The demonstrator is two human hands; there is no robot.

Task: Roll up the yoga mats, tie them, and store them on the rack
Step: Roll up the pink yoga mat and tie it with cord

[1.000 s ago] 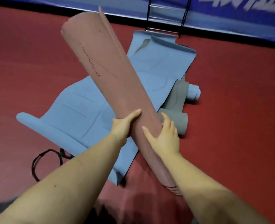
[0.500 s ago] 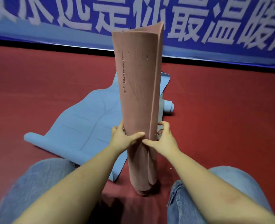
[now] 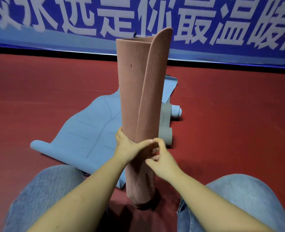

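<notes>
A loosely rolled pink yoga mat (image 3: 138, 91) stands upright on the red floor between my knees, its outer flap gaping at the top. My left hand (image 3: 130, 146) wraps round the roll's lower part from the left, thumb across the front. My right hand (image 3: 161, 158) grips the mat's loose outer edge with curled fingers, right beside the left thumb. Behind the roll a blue yoga mat (image 3: 88, 131) lies partly unrolled on the floor, with its ends curled.
A grey mat (image 3: 166, 129) and a small blue roll end (image 3: 176, 112) lie just right of the pink roll. A blue banner (image 3: 222, 30) with white characters runs along the back wall. My knees in jeans (image 3: 44, 190) flank the roll. Only a small metal piece shows above the roll's top.
The pink roll went from tilted left to upright on the floor. My right hand moved across to the mat's outer edge, close against my left thumb. The view rose to the banner.
</notes>
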